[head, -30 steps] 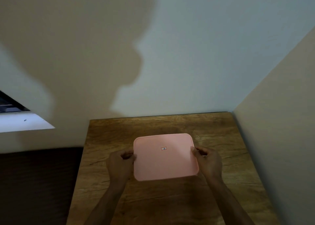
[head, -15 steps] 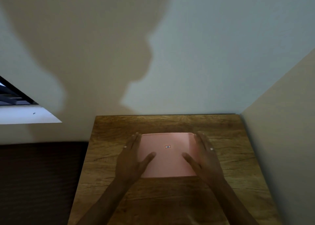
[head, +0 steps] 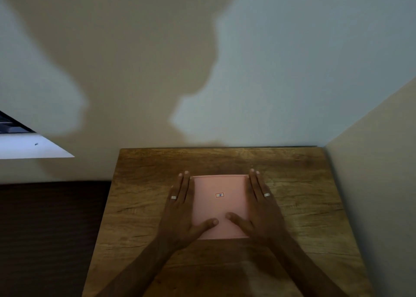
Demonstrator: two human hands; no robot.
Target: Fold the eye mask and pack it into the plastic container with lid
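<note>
A pink square lid (head: 219, 203) with a small sticker in its middle lies flat on the plastic container, which sits in the middle of the wooden table (head: 144, 206). My left hand (head: 182, 211) rests flat along the lid's left side, thumb on its near part. My right hand (head: 261, 209) rests flat along the right side, thumb also on the lid. Each hand wears a ring. The container body and the eye mask are hidden under the lid.
The table stands in a corner, with a wall (head: 225, 71) behind it and another wall (head: 378, 184) close on the right. A dark surface (head: 49, 233) lies left of the table, and a white ledge (head: 29, 147) is at the far left.
A second ago both hands gripped the lid's side edges with curled fingers. Now they lie flat on top of it, thumbs closer together, and the lid sits lower on the container.
</note>
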